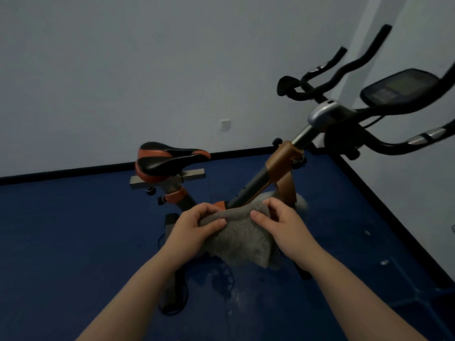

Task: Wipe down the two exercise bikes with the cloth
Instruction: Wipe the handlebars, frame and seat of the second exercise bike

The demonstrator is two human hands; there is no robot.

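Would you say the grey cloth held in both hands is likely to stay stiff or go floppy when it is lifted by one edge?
Probably floppy: the grey cloth sags and folds between the left hand and right hand. Its fuzzy, towel-like surface suggests it should grip rather than slip. It looks light, since fingertips alone hold it.

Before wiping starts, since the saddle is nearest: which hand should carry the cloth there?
Probably left. The left hand already grips the cloth, and the saddle lies on its side; the right hand sits farther away.

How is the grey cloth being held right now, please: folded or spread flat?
Folded: the cloth hangs doubled between left hand and right hand.
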